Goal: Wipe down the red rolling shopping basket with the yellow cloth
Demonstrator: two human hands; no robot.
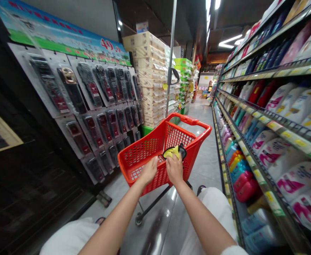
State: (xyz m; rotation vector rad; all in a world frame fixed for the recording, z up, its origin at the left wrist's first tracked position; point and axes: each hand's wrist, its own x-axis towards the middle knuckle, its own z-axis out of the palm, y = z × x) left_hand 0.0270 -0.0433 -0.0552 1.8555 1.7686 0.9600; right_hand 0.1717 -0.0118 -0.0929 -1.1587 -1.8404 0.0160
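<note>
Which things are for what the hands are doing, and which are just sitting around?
Seems part of it:
crumpled yellow cloth with black rim, in the right hand
red plastic shopping cart, by both hands

Just around:
black belts in clear packets
white plastic bottles with pink labels
stacked cream-coloured packs

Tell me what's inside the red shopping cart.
Part of its slotted floor shows inside the cart. The near wall, the left hand, and the right hand with its yellow, black-edged item cover the rest; what lies there can't be seen.
</note>
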